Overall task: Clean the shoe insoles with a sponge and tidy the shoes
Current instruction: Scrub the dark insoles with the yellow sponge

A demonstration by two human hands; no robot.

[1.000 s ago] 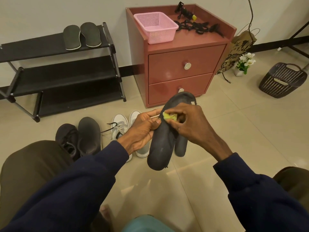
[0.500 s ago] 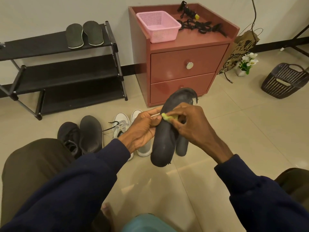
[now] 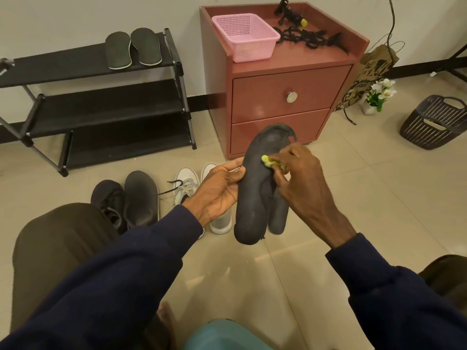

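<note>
A person seated on the floor scrubs a dark insole (image 3: 255, 188) held upright above the tiles at the centre of the head view, its toe end pointing toward twelve o'clock. The left hand (image 3: 219, 190) steadies the insole's left edge, fingers (image 3: 236, 170) wrapped onto it, and a second dark insole (image 3: 278, 213) hangs just behind the first, apparently pinched in the same grip. The right hand (image 3: 300, 183) has its fingers clenched on a small yellow sponge (image 3: 268, 160), pressed against the upper half of the front insole.

Done well, the step seems to call for short strokes along the length, the left hand bracing from behind so the soft insole does not fold under pressure (the worn toe edge looks frayed and probably wants a lighter touch). The heel end, toward six o'clock, looks untouched by the sponge at this moment and would need its turn.

At ten o'clock, two more insoles (image 3: 132, 48) lie side by side on the top shelf of a black shoe rack (image 3: 101, 107). A pair of black shoes (image 3: 126, 200) and a pair of white sneakers (image 3: 202, 195) wait on the floor at nine o'clock of the hands, just beside each other, below a red cabinet (image 3: 285, 97) whose tabletop carries a pink basket (image 3: 245, 36).
</note>
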